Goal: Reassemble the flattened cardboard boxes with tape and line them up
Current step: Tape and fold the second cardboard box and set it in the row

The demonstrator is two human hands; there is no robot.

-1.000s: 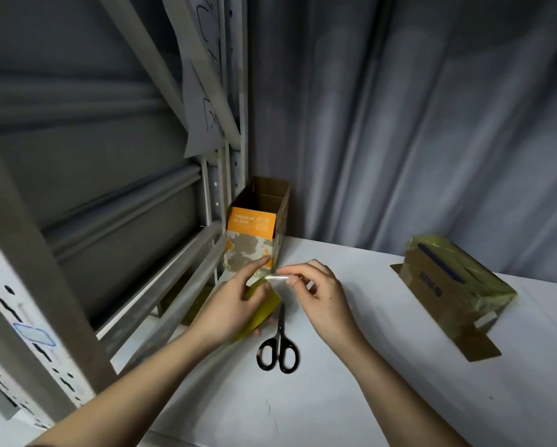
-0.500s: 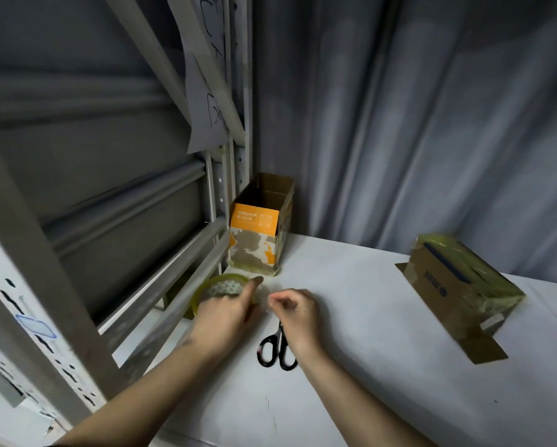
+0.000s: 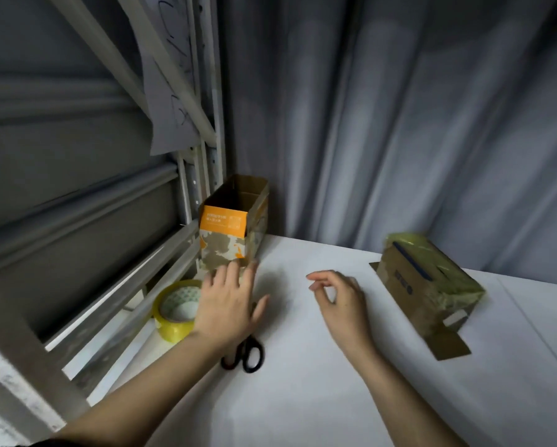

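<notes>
Both hands hang over the white table [image 3: 303,398] and hold nothing — the left hand [image 3: 227,304] is spread with straight fingers, reaching toward the far left, and the right hand [image 3: 338,298] is loose, its thumb and forefinger nearly pinched but with nothing visible between them.

Two boxes look put together already. The orange box [image 3: 232,233] stands upright with its top open in the far left corner, against the metal shelving [image 3: 77,253]. The brown box [image 3: 428,285], heavily wrapped in yellowish tape, lies tilted on the right, well apart from the first, one flap [image 3: 448,345] flat on the table. So the lining-up seems still to be done; no flattened box shows.

The tape roll [image 3: 175,309] sits at the left edge just beside the left hand, and the scissors [image 3: 248,353] lie partly under that wrist.

Writing — white print on the orange panel and a dark blue mark on the brown box, both too blurred to read.
</notes>
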